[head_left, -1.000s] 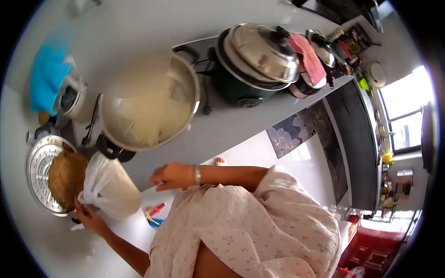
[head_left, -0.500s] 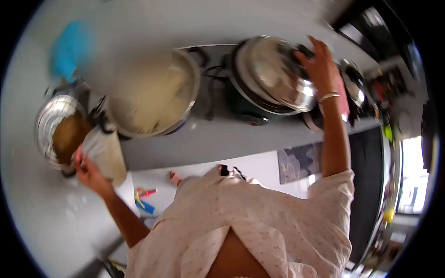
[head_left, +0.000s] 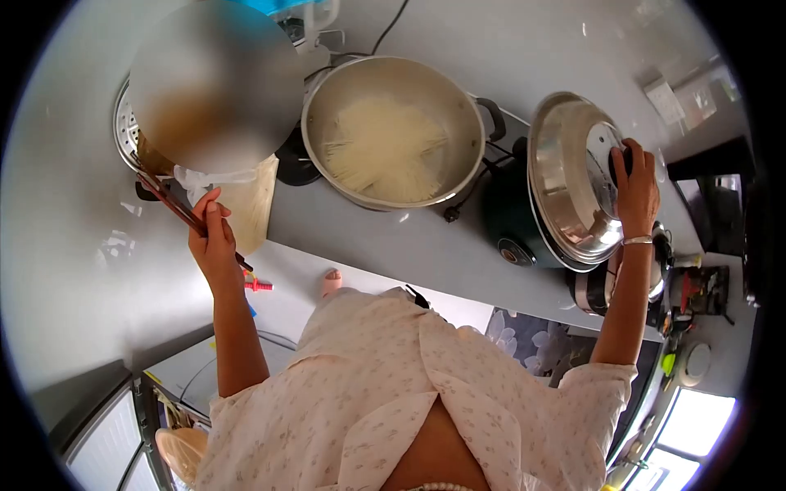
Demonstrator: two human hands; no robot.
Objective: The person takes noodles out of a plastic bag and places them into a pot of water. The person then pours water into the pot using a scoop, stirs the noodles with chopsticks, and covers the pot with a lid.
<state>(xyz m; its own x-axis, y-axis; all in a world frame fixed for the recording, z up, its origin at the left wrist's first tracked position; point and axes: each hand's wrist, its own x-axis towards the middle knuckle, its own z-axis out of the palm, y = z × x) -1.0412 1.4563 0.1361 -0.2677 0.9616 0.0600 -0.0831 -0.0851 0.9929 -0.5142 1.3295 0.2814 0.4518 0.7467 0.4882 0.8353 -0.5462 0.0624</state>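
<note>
My left hand [head_left: 214, 245] is closed around dark brown chopsticks [head_left: 176, 200], which point up and left toward a perforated metal tray [head_left: 125, 123]. Brown contents at its edge are mostly hidden behind a round blur. On the right, my right hand [head_left: 637, 192] grips the black knob of a shiny metal lid [head_left: 565, 209]. The lid sits tilted over a dark green electric cooker [head_left: 503, 204]. Between my hands stands a wide metal pan [head_left: 475, 155] with thin pale noodles [head_left: 385, 151] fanned out on its bottom.
A clear plastic bag [head_left: 196, 182] lies by a pale board [head_left: 254, 204] at the counter's left edge. A power cord with a plug [head_left: 452, 214] runs between pan and cooker. Another appliance [head_left: 591, 290] stands right of the cooker. Below are the floor and my foot [head_left: 332, 282].
The view has shifted, so the pan and cooker appear farther right. My right hand's fingers have closed on the lid's knob, and the lid is tilted more steeply. Chopsticks now show clearly in my left hand.
</note>
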